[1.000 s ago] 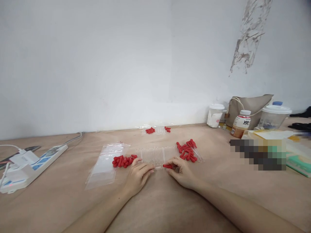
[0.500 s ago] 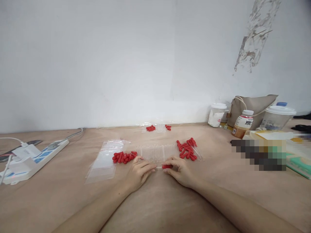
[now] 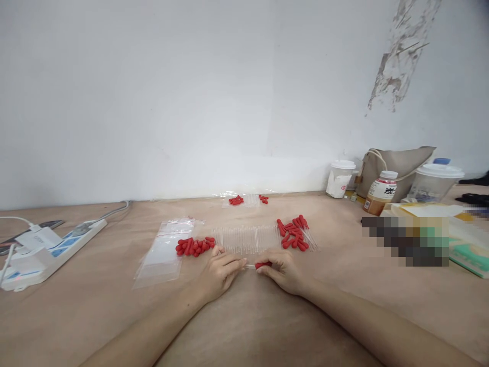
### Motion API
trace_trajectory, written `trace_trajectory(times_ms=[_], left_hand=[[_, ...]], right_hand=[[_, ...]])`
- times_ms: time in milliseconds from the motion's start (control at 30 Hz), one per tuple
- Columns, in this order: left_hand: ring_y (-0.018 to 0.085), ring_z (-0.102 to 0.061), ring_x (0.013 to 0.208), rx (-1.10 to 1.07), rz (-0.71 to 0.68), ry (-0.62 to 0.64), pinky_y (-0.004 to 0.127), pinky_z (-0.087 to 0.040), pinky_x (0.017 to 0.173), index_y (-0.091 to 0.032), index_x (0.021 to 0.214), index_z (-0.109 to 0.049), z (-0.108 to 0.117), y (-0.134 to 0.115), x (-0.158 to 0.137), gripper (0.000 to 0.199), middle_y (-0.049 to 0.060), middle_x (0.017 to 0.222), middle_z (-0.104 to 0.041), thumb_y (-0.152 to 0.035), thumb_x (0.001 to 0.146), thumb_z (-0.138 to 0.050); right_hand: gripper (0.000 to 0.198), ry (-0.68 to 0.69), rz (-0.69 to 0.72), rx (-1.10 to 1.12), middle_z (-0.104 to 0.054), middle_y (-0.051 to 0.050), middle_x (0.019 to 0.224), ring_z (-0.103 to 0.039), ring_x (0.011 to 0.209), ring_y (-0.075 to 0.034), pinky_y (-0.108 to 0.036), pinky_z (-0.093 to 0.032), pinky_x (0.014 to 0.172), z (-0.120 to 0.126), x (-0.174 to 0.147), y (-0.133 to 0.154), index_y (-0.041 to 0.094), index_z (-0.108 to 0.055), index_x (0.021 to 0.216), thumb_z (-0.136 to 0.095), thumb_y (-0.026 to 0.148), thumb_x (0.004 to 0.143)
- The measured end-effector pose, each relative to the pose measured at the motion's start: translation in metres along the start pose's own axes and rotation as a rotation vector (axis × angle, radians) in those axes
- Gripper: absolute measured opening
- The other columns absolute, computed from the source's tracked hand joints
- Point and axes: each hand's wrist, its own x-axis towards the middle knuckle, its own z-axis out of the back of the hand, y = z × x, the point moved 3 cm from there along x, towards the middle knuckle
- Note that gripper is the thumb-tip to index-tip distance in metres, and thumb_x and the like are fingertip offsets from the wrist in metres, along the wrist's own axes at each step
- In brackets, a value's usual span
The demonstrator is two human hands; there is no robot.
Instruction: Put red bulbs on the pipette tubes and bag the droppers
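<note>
My left hand (image 3: pixel 223 270) is closed in a pinch on a thin clear dropper tube (image 3: pixel 250 266), of which only a short length shows. From the right, my right hand (image 3: pixel 281 269) pinches a red rubber bulb (image 3: pixel 262 265) at that tube's other end; whether the tube sits inside the bulb I cannot tell. Just beyond my fingers lies a row of clear dropper tubes (image 3: pixel 246 239). A heap of red bulbs (image 3: pixel 194 247) is to its left. On the right are more red bulbs (image 3: pixel 293 234), some with tubes attached.
Clear zip bags (image 3: pixel 162 255) lie left of the bulbs, and a bag of tubes and bulbs (image 3: pixel 250 200) rests by the wall. A power strip (image 3: pixel 57 257) is at far left. At right stand a paper-wrapped cup (image 3: pixel 339 181), a bottle (image 3: pixel 381 192) and a grey bag (image 3: pixel 405 165).
My right fingers have curled a little tighter over the red bulb, and slightly more of the tube shows between my hands. The whole view has shifted a little.
</note>
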Motion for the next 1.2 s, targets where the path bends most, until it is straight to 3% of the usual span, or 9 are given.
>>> trace_trajectory(times_ms=[133, 567, 767, 1200], left_hand=[[0.012, -0.056, 0.067, 0.014, 0.021, -0.035, 0.031, -0.029, 0.071, -0.019, 0.095, -0.057, -0.001, 0.0, 0.0, 0.014, 0.001, 0.079, -0.066, -0.016, 0.086, -0.045], [0.011, -0.056, 0.062, 0.003, 0.023, -0.044, 0.032, -0.03, 0.074, -0.019, 0.093, -0.057, -0.003, -0.009, -0.001, 0.015, -0.001, 0.071, -0.064, -0.016, 0.085, -0.045], [0.012, -0.057, 0.065, -0.037, 0.038, -0.001, 0.033, -0.03, 0.077, -0.02, 0.09, -0.057, -0.004, -0.011, 0.0, 0.015, 0.0, 0.071, -0.064, -0.017, 0.086, -0.043], [0.012, -0.055, 0.064, -0.067, 0.099, 0.043, 0.032, -0.031, 0.077, -0.02, 0.088, -0.058, -0.006, -0.012, 0.004, 0.019, 0.0, 0.07, -0.062, -0.019, 0.088, -0.039]], right_hand=[[0.012, -0.009, 0.006, -0.066, -0.06, -0.002, 0.068, -0.052, 0.062, -0.011, -0.022, -0.041, 0.059, 0.001, 0.0, 0.003, 0.018, -0.061, 0.076, -0.052, 0.026, 0.079], [0.011, -0.034, 0.1, -0.265, -0.059, 0.0, 0.062, -0.051, 0.061, -0.012, -0.026, -0.036, 0.063, 0.002, -0.002, 0.001, 0.019, -0.062, 0.076, -0.055, 0.027, 0.077], [0.009, 0.082, 0.124, -0.277, -0.063, 0.0, 0.069, -0.054, 0.066, -0.012, -0.028, -0.033, 0.068, 0.001, -0.003, 0.004, 0.019, -0.061, 0.08, -0.055, 0.025, 0.078], [0.012, 0.062, 0.124, -0.25, -0.062, -0.001, 0.068, -0.053, 0.064, -0.013, -0.027, -0.033, 0.065, -0.004, 0.002, 0.004, 0.02, -0.061, 0.083, -0.052, 0.027, 0.079]])
